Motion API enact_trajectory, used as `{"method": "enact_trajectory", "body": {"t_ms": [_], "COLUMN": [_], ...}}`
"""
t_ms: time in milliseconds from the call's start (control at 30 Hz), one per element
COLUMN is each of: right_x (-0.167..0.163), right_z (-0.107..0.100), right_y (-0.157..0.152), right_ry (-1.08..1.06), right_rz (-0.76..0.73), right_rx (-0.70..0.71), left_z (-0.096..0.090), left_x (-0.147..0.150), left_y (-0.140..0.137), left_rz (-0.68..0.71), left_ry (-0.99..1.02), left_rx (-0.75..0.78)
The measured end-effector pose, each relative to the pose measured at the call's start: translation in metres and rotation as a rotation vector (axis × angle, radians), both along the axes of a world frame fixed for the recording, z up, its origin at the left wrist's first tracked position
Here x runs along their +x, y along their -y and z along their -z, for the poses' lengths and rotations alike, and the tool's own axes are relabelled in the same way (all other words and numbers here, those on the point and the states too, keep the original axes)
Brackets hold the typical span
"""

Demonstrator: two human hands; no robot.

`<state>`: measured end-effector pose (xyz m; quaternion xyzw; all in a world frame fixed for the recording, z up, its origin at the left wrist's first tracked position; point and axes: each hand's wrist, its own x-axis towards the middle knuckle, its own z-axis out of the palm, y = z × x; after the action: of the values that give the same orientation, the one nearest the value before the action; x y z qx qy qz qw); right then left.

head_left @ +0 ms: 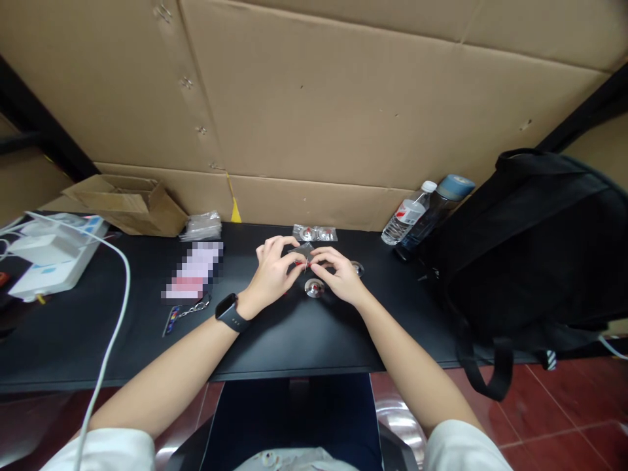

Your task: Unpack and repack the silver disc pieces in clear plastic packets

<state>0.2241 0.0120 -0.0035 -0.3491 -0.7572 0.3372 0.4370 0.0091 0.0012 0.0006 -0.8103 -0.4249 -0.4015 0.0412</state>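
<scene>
Both hands meet over the tabletop (pixel 294 347), just short of the cardboard wall (pixel 343 118). The left hand (pixel 277 269), with a watch (pixel 229 311) on its wrist, pinches a small clear bag (pixel 304 249) between thumb and fingers; the right hand (pixel 338 271) grips it from the other side with its fingertips. Something red shows at the fingertips, whether inside the bag or against it I cannot tell.

A shiny disc (pixel 314 288) with a red centre lies just in front of the bag, near the right hand. Another disc (pixel 358 268) is partly hidden behind that hand. Two packed discs (pixel 315 233) lie beyond the fingers, near the wall.

To the left are a pixelated rectangle (pixel 196 271), a keychain (pixel 189 313), a stack of clear bags (pixel 203 226), a paper bag (pixel 152 209) and a power strip (pixel 52 275). To the right, a bottle (pixel 405 217) leans beside a blue-lidded flask (pixel 455 188), next to a black backpack (pixel 530 255).
</scene>
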Motion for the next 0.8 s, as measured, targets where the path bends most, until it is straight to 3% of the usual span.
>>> {"method": "enact_trajectory", "body": {"t_ms": [333,800], "right_x": [-0.002,0.016], "right_z": [-0.006,-0.012], "right_y": [0.005,0.001], "right_ry": [0.09,0.292], "right_rz": [-0.038,0.068], "right_rx": [0.063,0.227], "left_z": [-0.01,0.001], "left_x": [0.001,-0.001], "left_y": [0.006,-0.001], "left_rz": [0.091,0.123], "left_ry": [0.072,-0.132], "left_rx": [-0.093,-0.221]}}
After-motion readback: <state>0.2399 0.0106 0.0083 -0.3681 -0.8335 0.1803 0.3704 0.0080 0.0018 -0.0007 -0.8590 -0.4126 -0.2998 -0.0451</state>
